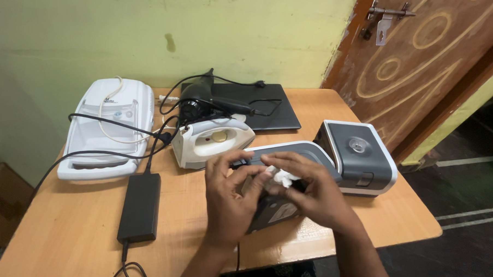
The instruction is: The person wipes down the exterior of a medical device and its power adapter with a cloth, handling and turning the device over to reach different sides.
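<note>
Both hands (270, 189) together pinch a white wad (282, 177) over the grey machine (334, 154)

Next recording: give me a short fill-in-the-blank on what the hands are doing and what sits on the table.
1. Both hands, the left hand and the right hand, pinch a small crumpled ____ piece of tissue.
2. The hands work above a grey and white machine that lies on a ____ table.
3. Behind the hands stands a white clothes ____.
4. The flat black power adapter lies to the ____ of the left hand.

Missing words: white; wooden; iron; left
</note>
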